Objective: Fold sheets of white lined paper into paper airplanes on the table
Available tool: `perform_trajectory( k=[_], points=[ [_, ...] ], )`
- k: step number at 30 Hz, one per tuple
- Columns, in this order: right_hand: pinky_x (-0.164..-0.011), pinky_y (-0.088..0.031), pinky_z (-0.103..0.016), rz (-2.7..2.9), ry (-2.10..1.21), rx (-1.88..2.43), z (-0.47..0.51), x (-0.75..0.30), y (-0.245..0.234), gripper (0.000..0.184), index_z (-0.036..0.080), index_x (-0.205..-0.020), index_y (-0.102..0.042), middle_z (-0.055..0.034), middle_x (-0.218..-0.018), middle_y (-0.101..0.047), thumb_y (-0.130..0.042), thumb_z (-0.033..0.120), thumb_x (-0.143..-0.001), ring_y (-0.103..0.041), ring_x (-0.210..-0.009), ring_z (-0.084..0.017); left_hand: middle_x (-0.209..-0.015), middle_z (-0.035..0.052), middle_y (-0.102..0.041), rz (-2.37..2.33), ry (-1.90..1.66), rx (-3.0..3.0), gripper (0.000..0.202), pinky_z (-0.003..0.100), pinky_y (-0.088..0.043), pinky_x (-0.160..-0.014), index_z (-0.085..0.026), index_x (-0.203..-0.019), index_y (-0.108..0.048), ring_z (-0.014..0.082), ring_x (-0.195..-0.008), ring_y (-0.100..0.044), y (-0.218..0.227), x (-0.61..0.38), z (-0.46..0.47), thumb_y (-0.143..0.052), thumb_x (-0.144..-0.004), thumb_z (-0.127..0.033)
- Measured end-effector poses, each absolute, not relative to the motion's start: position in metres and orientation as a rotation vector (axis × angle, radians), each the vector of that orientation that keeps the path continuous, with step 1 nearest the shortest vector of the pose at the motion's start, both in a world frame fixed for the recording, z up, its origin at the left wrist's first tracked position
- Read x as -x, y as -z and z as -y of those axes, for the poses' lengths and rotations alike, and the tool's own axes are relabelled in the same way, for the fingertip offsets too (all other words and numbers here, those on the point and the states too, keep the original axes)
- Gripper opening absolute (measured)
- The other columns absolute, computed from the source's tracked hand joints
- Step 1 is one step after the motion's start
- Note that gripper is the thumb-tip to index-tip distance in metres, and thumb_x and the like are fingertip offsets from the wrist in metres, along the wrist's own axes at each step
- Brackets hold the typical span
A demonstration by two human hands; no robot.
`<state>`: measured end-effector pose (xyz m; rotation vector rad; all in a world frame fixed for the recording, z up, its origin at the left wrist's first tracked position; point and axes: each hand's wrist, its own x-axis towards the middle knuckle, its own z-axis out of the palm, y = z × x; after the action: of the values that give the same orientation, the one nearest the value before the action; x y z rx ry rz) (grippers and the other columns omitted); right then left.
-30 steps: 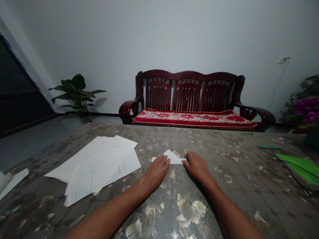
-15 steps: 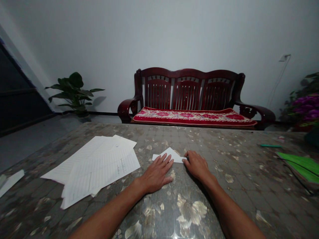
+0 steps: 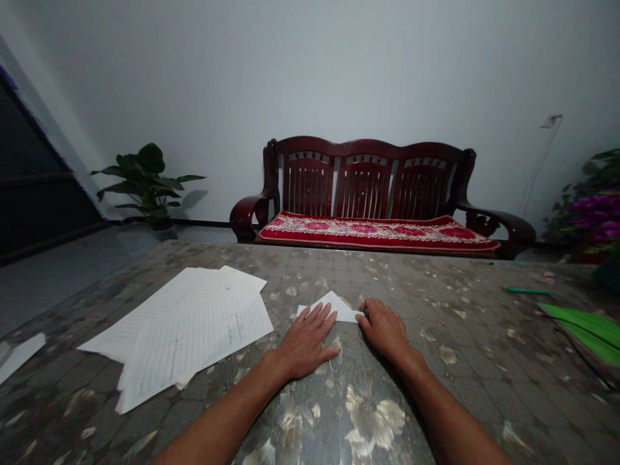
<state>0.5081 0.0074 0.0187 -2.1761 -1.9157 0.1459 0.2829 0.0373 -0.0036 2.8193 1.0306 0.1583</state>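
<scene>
A small folded white paper [image 3: 333, 301] lies on the patterned table, its pointed top facing away from me and a narrow strip along its near side. My left hand [image 3: 310, 339] rests flat over its left part, fingers stretched out and thumb spread to the right. At the paper's right end, my right hand [image 3: 384, 328] pinches the tip between thumb and curled forefinger. The left hand's fingers hide some of the paper's near edge.
Lined sheets with handwriting [image 3: 194, 336] overlap on the left of the table [image 3: 484, 361]. Another white paper [image 3: 22, 356] lies at the far left. On the right are a green pen [image 3: 529, 290] and a bright green book [image 3: 584, 329] with dark cords. A wooden bench [image 3: 368, 174] stands beyond.
The view has tilted up slightly, so everything sits a little lower. Both hands keep nearly the same place on the folded paper.
</scene>
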Motion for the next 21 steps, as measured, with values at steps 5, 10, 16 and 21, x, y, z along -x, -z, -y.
perform_trajectory(
  k=[5, 10, 16, 21],
  points=[
    [-0.099, -0.037, -0.040, 1.956, 0.087, 2.016, 0.004, -0.492, -0.014, 0.032, 0.019, -0.123, -0.058, -0.0126, -0.125, -0.061, -0.040, 0.022, -0.097, -0.053, -0.118, -0.027, -0.161, 0.0120, -0.023, -1.046, -0.181, -2.801, 0.069, 0.048, -0.016, -0.119, -0.022, -0.153, -0.028, 0.0286, -0.149, -0.018, 0.005, -0.284, -0.036, -0.040, -0.095, -0.058],
    [-0.116, -0.031, -0.043, 2.161, 0.038, 1.534, 0.013, -0.464, 0.014, 0.053, 0.017, -0.151, -0.032, -0.0110, -0.155, -0.035, -0.035, 0.030, -0.100, -0.032, -0.143, -0.024, -0.162, 0.0105, -0.018, -1.114, -0.134, -2.730, 0.069, 0.047, -0.013, -0.121, -0.018, -0.154, -0.023, 0.0272, -0.150, -0.014, 0.006, -0.287, -0.036, -0.046, -0.093, -0.040],
    [-0.115, -0.034, -0.050, 2.235, -0.022, 1.465, 0.009, -0.460, 0.039, 0.066, 0.014, -0.155, -0.021, -0.0148, -0.157, -0.028, -0.037, 0.046, -0.100, -0.030, -0.144, -0.030, -0.163, 0.0049, -0.013, -1.158, -0.067, -2.641, 0.076, 0.043, -0.008, -0.123, -0.020, -0.156, -0.018, 0.0228, -0.151, -0.008, -0.004, -0.287, -0.035, -0.045, -0.086, -0.020],
    [-0.117, -0.032, -0.051, 2.306, -0.085, 1.594, 0.009, -0.461, 0.030, 0.067, 0.010, -0.152, -0.029, -0.0158, -0.156, -0.026, -0.032, 0.052, -0.100, -0.027, -0.144, -0.031, -0.163, 0.0060, -0.018, -1.160, -0.105, -2.629, 0.061, 0.045, -0.013, -0.122, -0.022, -0.155, -0.023, 0.0240, -0.150, -0.013, -0.006, -0.286, -0.034, -0.038, -0.097, -0.033]
  ],
)
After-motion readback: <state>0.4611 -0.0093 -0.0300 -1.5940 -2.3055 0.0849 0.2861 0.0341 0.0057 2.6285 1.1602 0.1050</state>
